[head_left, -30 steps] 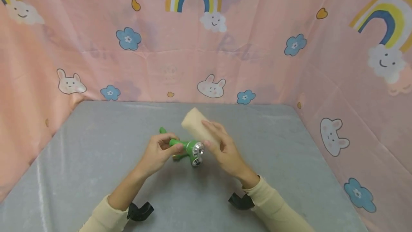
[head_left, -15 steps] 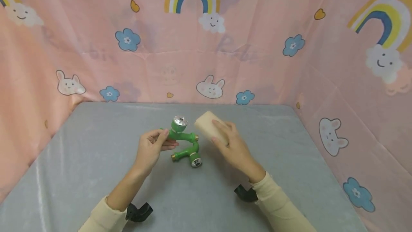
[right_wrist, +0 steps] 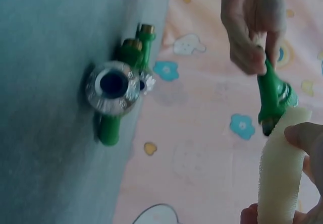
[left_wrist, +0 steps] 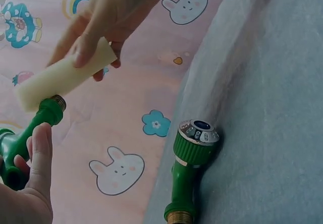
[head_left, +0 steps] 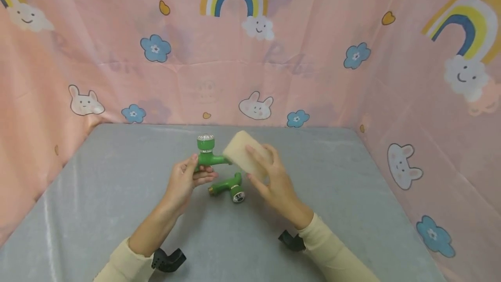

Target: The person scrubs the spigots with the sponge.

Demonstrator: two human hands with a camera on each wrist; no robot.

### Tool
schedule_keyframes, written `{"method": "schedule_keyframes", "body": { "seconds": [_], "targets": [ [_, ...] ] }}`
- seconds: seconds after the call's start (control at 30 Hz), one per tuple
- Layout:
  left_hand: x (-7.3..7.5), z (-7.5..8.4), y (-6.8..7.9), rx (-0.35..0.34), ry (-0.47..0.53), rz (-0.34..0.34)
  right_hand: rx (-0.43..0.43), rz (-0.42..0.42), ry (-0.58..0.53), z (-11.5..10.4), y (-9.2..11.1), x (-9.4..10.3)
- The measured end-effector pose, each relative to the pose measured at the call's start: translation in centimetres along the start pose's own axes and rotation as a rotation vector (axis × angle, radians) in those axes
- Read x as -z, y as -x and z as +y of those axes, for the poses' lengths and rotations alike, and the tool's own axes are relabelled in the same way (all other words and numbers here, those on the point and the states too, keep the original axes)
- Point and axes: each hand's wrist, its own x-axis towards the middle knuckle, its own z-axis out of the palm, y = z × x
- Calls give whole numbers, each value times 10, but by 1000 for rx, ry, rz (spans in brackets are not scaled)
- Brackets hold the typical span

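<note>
In the head view my left hand [head_left: 183, 186] grips a green faucet [head_left: 211, 159] by its left end, with the chrome-topped knob standing upward. My right hand [head_left: 282, 190] holds a cream sponge [head_left: 240, 151] between thumb and fingers. The sponge overlaps the right end of that faucet. In the left wrist view the sponge [left_wrist: 65, 77] lies right at the brass-threaded end [left_wrist: 59, 102]. A second green faucet [head_left: 227, 185] lies on the table below the hands. The right wrist view shows another green faucet [right_wrist: 146, 45] behind it, hidden in the head view.
The grey-covered table [head_left: 332, 164] extends around the hands. A pink patterned curtain [head_left: 313, 82] rises behind and along both sides. Black wrist mounts [head_left: 169, 260] jut out from the cream sleeves.
The held faucet has turned from its knob facing right and down to its knob upward, and moved up. The sponge drew right, then came back left over the faucet's end.
</note>
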Motion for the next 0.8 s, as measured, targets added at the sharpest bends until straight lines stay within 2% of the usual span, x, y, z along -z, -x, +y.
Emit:
{"method": "schedule_keyframes", "body": {
  "seconds": [0.13, 0.2, 0.27, 0.37, 0.43, 0.5, 0.67, 0.8],
  "targets": [
    [2, 0, -1, 56, 34, 17, -73, 34, -16, 10, -4, 5],
    [3, -1, -3, 92, 56, 25, -77, 74, -35, 11, -5, 7],
    [4, -2, -4, 129, 81, 26, -25, 114, -50, 9, -5, 7],
    [5, -4, -4, 183, 112, 5, 100, 126, -44, 3, -3, 4],
    [4, -4, -4, 214, 127, -35, 178, 112, -24, -1, -1, 0],
    [4, -5, -4, 238, 135, -91, 203, 103, -1, -3, 1, -3],
    [7, -6, -4, 260, 130, -280, 145, 117, 14, 3, 0, -3],
    [12, -8, -5, 236, 122, -429, 105, 110, 33, 10, -3, 2]
  ]
}}
